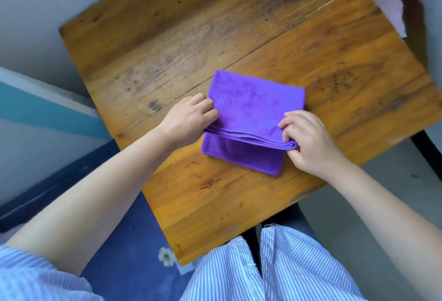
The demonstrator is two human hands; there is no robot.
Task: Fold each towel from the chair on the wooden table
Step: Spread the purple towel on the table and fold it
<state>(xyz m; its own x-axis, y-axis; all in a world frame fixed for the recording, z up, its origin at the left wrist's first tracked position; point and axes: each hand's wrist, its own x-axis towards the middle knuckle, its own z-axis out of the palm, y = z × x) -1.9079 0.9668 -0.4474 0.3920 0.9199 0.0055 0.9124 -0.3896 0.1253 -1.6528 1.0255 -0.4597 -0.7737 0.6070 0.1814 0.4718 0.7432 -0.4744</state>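
A folded purple microfibre towel lies near the middle of the worn wooden plank table. The left hand pinches the left end of the raised layered edge, fingers curled narrow on the cloth. The right hand grips the right end of the same edge between thumb and fingers. A lower layer lies flat under this edge, toward the person.

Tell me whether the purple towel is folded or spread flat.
Folded, mid-fold. The purple towel shows stacked layered edges along its near side, with a lower layer beneath. The left hand and right hand pinch its ends.
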